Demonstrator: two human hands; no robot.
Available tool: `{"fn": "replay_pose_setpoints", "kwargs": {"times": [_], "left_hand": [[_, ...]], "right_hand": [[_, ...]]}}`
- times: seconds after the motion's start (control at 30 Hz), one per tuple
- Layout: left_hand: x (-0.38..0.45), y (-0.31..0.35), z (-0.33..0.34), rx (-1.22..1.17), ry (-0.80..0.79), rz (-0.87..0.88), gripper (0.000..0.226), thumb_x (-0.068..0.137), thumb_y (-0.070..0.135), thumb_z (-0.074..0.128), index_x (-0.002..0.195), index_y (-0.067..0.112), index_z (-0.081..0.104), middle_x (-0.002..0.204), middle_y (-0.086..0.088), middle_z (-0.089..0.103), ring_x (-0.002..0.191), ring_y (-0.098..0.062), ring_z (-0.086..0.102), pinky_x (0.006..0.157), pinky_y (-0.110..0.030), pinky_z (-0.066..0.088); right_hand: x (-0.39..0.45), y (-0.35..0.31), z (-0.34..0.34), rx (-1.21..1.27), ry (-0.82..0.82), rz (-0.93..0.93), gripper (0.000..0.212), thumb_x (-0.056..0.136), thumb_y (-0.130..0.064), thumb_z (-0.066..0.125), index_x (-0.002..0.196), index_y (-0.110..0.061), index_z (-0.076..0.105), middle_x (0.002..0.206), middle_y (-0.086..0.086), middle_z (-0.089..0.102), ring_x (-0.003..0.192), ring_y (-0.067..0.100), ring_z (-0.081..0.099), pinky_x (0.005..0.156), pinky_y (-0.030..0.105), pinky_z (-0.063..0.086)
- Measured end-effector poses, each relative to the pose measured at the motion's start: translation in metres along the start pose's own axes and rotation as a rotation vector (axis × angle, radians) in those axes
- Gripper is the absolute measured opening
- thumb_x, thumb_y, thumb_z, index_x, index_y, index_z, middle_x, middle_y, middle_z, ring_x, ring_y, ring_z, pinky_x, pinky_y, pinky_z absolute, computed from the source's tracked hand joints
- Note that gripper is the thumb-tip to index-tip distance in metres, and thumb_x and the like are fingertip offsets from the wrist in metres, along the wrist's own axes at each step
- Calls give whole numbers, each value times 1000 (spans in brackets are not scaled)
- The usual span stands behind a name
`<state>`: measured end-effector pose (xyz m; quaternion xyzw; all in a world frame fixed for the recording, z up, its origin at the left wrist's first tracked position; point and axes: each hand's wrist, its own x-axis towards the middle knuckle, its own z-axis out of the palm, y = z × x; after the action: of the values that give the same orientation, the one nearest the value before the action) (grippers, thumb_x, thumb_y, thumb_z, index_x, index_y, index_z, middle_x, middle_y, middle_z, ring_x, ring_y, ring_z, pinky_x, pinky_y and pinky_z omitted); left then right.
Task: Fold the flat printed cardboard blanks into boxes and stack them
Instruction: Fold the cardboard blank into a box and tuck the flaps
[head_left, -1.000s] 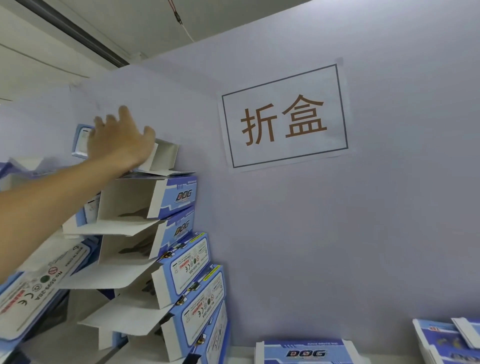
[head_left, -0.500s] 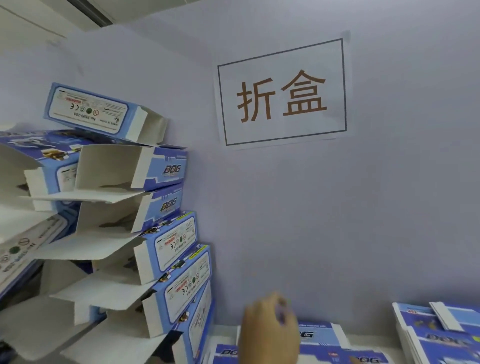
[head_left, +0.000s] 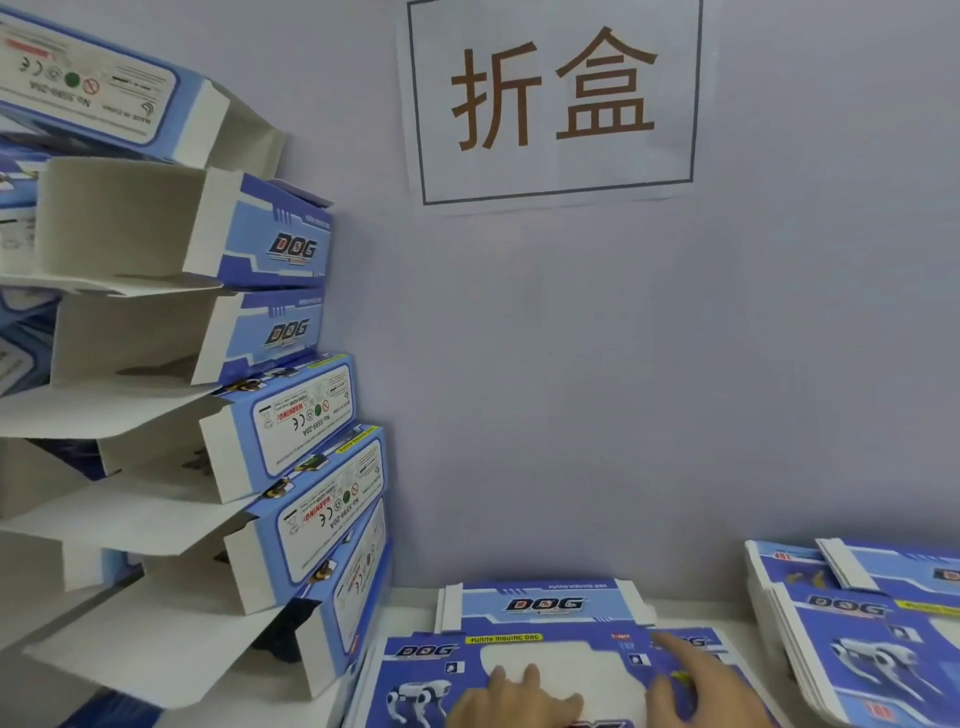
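Both hands lie on the flat blank (head_left: 545, 654) at the near edge of the tabletop (head_left: 696, 613): left hand (head_left: 511, 699) with fingers straight, right hand (head_left: 701, 686) seemingly the same, though blurred. The leaning stack (head_left: 291, 426) at the left edge may topple if bumped. Several blanks could lift together.

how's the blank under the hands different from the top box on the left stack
The flat blank lies unfolded on the table, dog picture up, with both hands resting on it. The top box is folded into a tube, tilted, its label side showing and its end flap open. Both share the same blue print.
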<state>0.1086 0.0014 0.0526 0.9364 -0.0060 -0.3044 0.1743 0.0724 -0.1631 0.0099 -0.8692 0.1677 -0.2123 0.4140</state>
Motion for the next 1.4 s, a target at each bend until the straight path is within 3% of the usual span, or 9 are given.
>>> {"fn": "replay_pose_setpoints", "kwargs": {"times": [0.07, 0.13, 0.43, 0.67, 0.87, 1.0, 1.2, 1.3, 1.4], "left_hand": [[11, 7, 5, 218, -114, 184, 80, 95, 73, 20, 158, 25, 11, 167, -7, 7, 152, -31, 13, 121, -45, 18], [12, -1, 25, 288, -9, 43, 81, 93, 76, 23, 158, 28, 10, 167, -6, 6, 152, -33, 15, 121, -43, 18], [11, -3, 24, 191, 71, 0, 78, 95, 71, 31, 158, 32, 9, 167, -9, 5, 152, -35, 14, 120, -50, 18], [-22, -10, 31, 170, 620, 305, 44, 103, 52, 28, 147, 47, 31, 153, 16, 40, 137, -16, 38, 112, -35, 29], [-32, -23, 32, -84, 1077, 446, 78, 81, 62, -2, 140, 45, 46, 111, 19, 68, 91, -3, 56, 81, -21, 50], [-31, -23, 28, -296, 1327, 619, 63, 93, 53, 23, 121, 21, 69, 61, 23, 48, 58, -1, 56, 46, -7, 39], [-46, -17, 18, -557, 1372, 759, 48, 96, 69, 27, 95, 33, 60, 85, 16, 71, 78, -1, 65, 50, -8, 45], [-57, -12, 12, -795, 1308, 822, 25, 99, 48, 38, 88, 34, 56, 89, 31, 69, 88, 8, 64, 58, -7, 50], [-61, -13, 7, -955, 1247, 819, 23, 93, 46, 43, 94, 28, 58, 95, 26, 70, 92, 5, 66, 61, -12, 53]], "right_hand": [[-3, -3, 8, 28, 7, -7, 37, 91, -20, 61, 128, -27, 60, 122, 2, 67, 105, 17, 63, 82, 25, 52], [-1, 7, 16, 101, 156, -102, 33, 83, -10, 69, 114, -21, 70, 106, 6, 73, 90, 22, 66, 68, 24, 49], [-3, 4, 15, 250, 469, -188, 36, 79, 10, 68, 110, -7, 74, 125, 17, 64, 123, 40, 53, 83, 61, 55], [-7, 3, 7, 450, 687, -70, 53, 84, -7, 49, 137, -10, 51, 135, 25, 48, 123, 45, 45, 101, 59, 42], [-3, 5, 9, 610, 554, -17, 51, 90, 12, 56, 136, -10, 52, 137, 16, 53, 124, 30, 50, 67, 14, 43], [-3, 12, 16, 631, 357, -35, 41, 95, 4, 55, 130, -15, 57, 126, 8, 61, 111, 22, 58, 53, 18, 49], [-2, 5, 22, 722, 62, -92, 44, 95, 5, 55, 132, -18, 58, 122, 3, 65, 117, 20, 59, 73, 13, 45], [-2, 0, 17, 866, -46, -62, 49, 96, -6, 58, 141, -22, 49, 134, -2, 58, 125, 16, 53, 88, 21, 45], [-6, -7, 8, 982, -149, -55, 38, 95, -15, 58, 130, -29, 57, 124, -10, 66, 113, 8, 62, 78, 17, 51]]}}
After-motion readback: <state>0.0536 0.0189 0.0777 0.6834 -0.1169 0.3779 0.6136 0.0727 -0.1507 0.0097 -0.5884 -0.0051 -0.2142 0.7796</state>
